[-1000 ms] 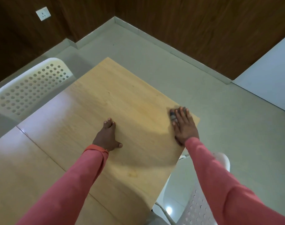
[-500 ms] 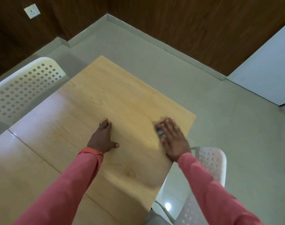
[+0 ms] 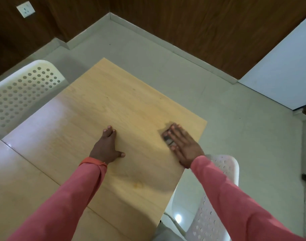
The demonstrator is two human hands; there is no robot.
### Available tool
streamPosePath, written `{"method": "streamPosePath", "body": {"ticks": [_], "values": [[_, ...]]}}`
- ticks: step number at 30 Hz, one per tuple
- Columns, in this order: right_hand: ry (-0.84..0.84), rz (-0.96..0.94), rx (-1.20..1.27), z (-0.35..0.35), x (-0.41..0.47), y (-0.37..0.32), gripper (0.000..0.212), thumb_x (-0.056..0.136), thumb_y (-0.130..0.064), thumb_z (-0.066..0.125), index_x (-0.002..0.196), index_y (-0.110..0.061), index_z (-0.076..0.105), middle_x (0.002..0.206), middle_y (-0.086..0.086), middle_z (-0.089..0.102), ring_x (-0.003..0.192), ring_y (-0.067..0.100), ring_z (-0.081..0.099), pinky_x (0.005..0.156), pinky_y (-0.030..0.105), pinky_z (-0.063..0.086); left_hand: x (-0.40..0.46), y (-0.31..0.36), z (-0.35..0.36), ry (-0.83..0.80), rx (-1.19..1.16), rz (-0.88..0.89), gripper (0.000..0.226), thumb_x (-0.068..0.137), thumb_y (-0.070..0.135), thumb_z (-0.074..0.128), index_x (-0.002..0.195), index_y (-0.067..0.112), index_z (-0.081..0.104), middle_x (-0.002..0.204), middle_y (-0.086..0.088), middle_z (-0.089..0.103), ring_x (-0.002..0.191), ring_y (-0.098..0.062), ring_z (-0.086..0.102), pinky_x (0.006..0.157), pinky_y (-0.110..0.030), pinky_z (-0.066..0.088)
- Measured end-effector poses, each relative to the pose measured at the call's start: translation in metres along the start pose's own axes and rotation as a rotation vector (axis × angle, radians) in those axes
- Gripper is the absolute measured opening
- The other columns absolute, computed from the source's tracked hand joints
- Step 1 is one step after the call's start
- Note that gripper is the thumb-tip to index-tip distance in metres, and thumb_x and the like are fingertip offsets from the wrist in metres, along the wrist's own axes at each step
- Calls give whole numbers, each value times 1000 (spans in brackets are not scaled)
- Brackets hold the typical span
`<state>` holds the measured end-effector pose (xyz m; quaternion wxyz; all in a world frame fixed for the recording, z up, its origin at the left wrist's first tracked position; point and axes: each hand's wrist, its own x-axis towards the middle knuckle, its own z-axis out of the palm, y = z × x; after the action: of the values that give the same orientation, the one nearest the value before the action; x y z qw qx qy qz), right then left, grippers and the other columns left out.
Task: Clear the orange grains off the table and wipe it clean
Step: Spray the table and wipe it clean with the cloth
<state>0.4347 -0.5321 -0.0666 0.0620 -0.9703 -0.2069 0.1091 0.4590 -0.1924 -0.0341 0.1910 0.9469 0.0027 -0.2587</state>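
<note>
The light wooden table [image 3: 117, 105] fills the middle of the head view. My right hand [image 3: 184, 145] lies flat near the table's right edge, its straight fingers pressing a small grey cloth [image 3: 167, 139] onto the wood. Only the cloth's left rim shows past my fingers. My left hand [image 3: 107, 146] rests flat on the table's middle, fingers together, thumb out to the right. I see no orange grains on the surface; a faint yellowish stain [image 3: 138, 184] marks the wood nearer to me.
A white perforated chair [image 3: 18, 96] stands at the table's left side. Another white perforated chair [image 3: 218, 173] sits under my right arm by the right edge. Pale floor tiles [image 3: 227, 119] surround the table. A second tabletop [image 3: 13, 180] adjoins at the near left.
My right hand slid the cloth from the far right corner leftward and toward me along the table. My left hand stayed planted. The camera shifted slightly.
</note>
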Motion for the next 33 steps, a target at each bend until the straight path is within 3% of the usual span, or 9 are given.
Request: {"method": "streamPosePath", "body": {"ticks": [4,9,13,17,20,22,26,29,33], "values": [[12,364,-8,-32,71,36,65,103,-48,19,161,-21,8,168,1,-4,154,22,-14,126,36,-5,0,0,-1,-4,12,-5,114,72,40,82,154,7,9,163,-5,-5,150,-23,0,120,-39,19],[2,40,-41,-28,136,-52,61,104,-41,24,161,-22,13,168,4,5,155,25,-8,126,38,-3,0,0,-1,5,-1,-11,114,71,39,83,154,7,11,163,-5,-2,150,-23,2,119,-37,21],[-60,-301,-133,7,49,-100,61,105,-44,20,160,-18,13,168,7,5,155,29,-5,126,43,3,-2,1,-1,7,-7,-9,113,72,40,82,154,9,11,163,-4,-2,150,-23,2,119,-37,22],[-7,-139,-32,5,9,-20,60,104,-42,27,158,-17,26,167,8,16,155,27,4,122,49,23,-4,0,0,24,-24,-15,114,72,39,82,155,10,10,163,-2,-4,150,-21,1,119,-37,23],[3,161,4,-18,65,16,65,101,-50,20,160,-23,13,168,2,5,155,20,-8,125,45,12,-2,0,0,29,-25,-9,113,71,38,83,154,9,11,163,-3,-3,150,-21,1,119,-36,22],[18,222,-6,-32,117,9,66,102,-51,22,160,-23,12,169,2,4,155,21,-10,126,40,3,-1,-1,0,25,-25,-9,113,72,37,83,154,9,11,163,-3,-3,150,-21,1,119,-36,22],[-3,46,-45,-30,165,-58,62,106,-47,23,161,-25,5,169,1,-4,154,23,-15,126,40,-1,-3,-2,-1,37,-30,-3,113,70,38,84,154,9,14,163,-3,-1,150,-21,3,118,-37,23],[-56,-176,-116,-4,103,-98,61,106,-47,15,161,-23,3,168,2,-7,154,24,-16,126,41,-2,-4,-2,-1,38,-48,-10,114,69,40,84,154,11,14,163,-2,0,150,-19,4,119,-36,23],[2,-178,-7,7,13,-39,59,105,-41,29,159,-19,26,167,5,13,156,25,4,125,46,18,-5,-1,-1,43,-42,-18,114,70,41,83,155,13,13,163,0,-2,150,-18,3,118,-35,23]]}}
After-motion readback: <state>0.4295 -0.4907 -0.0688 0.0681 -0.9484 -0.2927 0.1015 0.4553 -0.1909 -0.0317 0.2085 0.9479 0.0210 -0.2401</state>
